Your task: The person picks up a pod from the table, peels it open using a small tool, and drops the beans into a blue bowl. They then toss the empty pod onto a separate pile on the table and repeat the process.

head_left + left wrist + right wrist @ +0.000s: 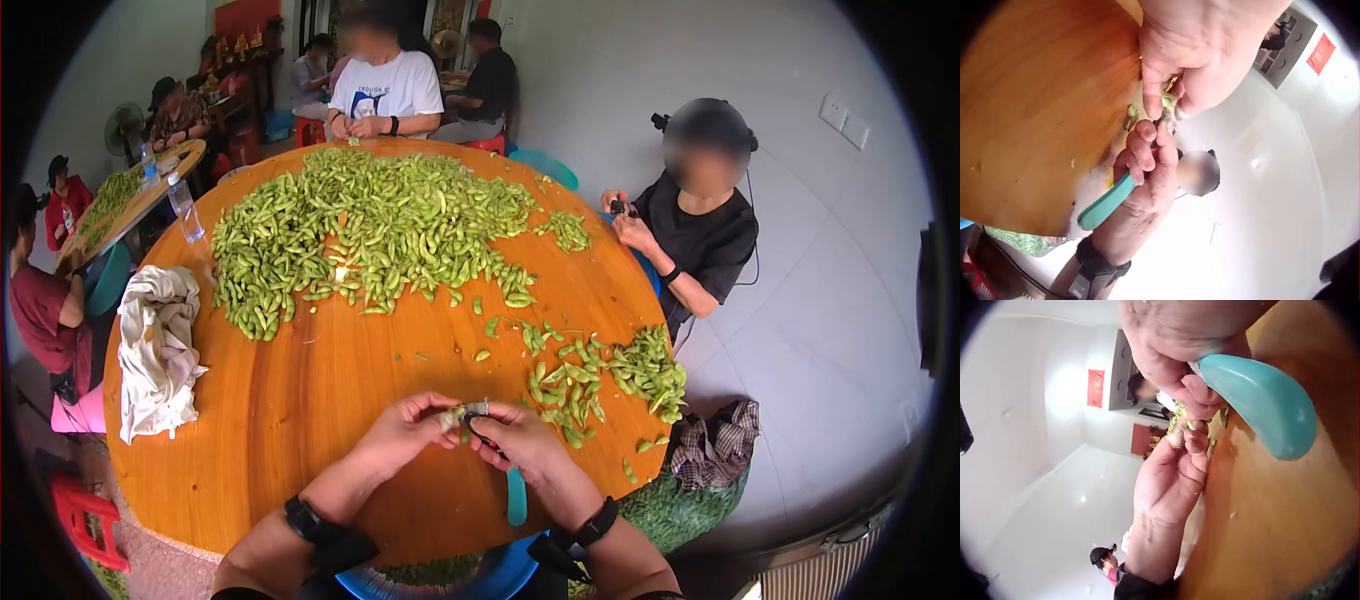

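Over the table's near edge, both hands meet fingertip to fingertip. My left hand (405, 430) pinches a small green bean pod (1168, 100) between thumb and fingers. My right hand (530, 440) grips a tool with a smooth, curved teal handle (516, 497), which sticks out below the palm. A black part of the tool shows by the right thumb; its working end is mostly hidden by fingers, so I cannot tell its kind. In the right wrist view the handle (1266, 403) looks broad and rounded. Loose pods (570, 390) lie just right of the hands.
A large heap of green pods (370, 220) covers the far half of the round wooden table (300, 430). A crumpled cloth (160, 350) and a water bottle (185, 208) stand left. A blue basin (510, 572) sits below the near edge. A person (700, 210) sits at the right.
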A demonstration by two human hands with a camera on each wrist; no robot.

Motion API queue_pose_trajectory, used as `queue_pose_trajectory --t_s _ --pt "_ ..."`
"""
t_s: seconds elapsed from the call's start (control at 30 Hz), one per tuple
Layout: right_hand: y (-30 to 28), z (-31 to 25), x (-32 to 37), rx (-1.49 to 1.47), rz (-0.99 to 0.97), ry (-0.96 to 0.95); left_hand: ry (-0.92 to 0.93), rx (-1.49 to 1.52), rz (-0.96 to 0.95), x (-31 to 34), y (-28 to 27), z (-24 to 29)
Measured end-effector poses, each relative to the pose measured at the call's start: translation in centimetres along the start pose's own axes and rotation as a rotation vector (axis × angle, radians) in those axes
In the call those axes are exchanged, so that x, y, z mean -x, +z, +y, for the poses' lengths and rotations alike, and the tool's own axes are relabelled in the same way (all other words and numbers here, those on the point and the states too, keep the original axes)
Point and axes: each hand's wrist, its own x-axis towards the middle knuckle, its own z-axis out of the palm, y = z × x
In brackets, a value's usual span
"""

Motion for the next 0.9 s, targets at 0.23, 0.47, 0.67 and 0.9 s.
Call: queue_pose_trajectory --t_s 0.23,0.47,0.67,0.9 --pt "1.8 0.5 0.9 0.173 0.114 -0.147 0.107 -0.286 0.089 0.7 1.4 0.2" --pt "2.6 0.8 1.4 0.149 0.161 -0.192 0.185 -0.486 0.047 0.7 1.0 0.0" --pt "3.2 1.8 2.3 0.13 0.184 -0.181 0.119 -0.503 -0.004 1.1 1.1 0.1" --pt "2.7 1.6 2.7 0.156 0.181 -0.164 0.118 -0.541 -0.046 0.9 1.0 -0.1"
